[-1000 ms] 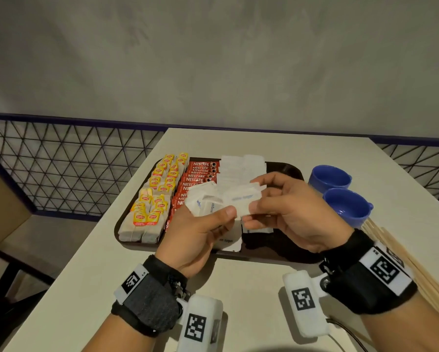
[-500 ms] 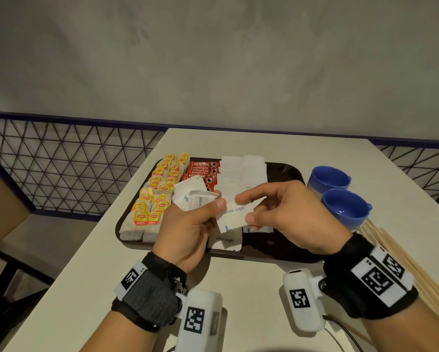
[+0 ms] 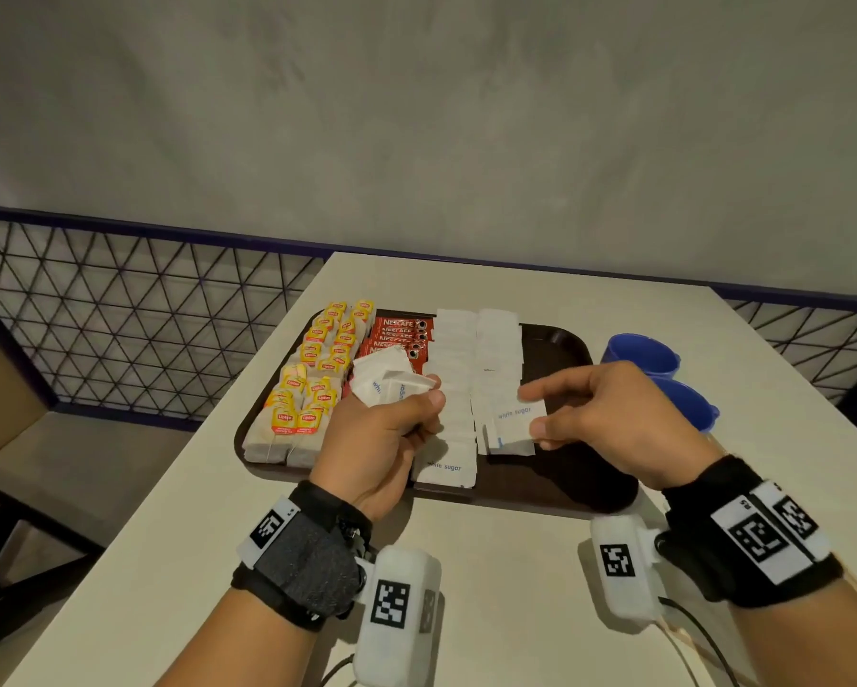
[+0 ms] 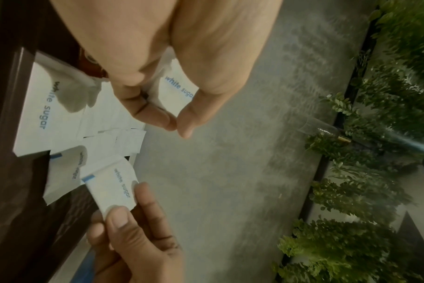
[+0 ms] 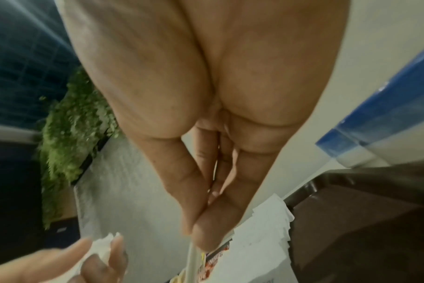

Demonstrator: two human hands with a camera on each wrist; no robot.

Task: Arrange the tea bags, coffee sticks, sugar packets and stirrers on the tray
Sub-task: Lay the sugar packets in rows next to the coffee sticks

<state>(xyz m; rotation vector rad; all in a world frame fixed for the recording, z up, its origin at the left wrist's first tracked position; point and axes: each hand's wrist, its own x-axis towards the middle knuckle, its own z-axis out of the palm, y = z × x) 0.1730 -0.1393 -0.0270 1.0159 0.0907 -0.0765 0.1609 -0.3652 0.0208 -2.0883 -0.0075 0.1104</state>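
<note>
A dark brown tray (image 3: 565, 339) holds yellow-tagged tea bags (image 3: 312, 384) at the left, red coffee sticks (image 3: 399, 334) beside them, and two columns of white sugar packets (image 3: 495, 349). My left hand (image 3: 416, 414) grips a bundle of sugar packets (image 3: 384, 379) above the tray's near left part. My right hand (image 3: 533, 409) pinches a single sugar packet (image 3: 513, 423) between thumb and forefinger, low over the near end of the right column. The left wrist view shows that packet (image 4: 111, 187) and the gripped bundle (image 4: 179, 90). No stirrers are plainly visible.
Two blue cups (image 3: 639, 352) (image 3: 689, 404) stand on the pale table just right of the tray, behind my right hand. The tray's right third is bare. A wire-mesh railing (image 3: 119, 314) runs along the table's left side.
My right hand drew one packet from the bundle and carried it right and down to the right column. My left hand drifted slightly left with the bundle.
</note>
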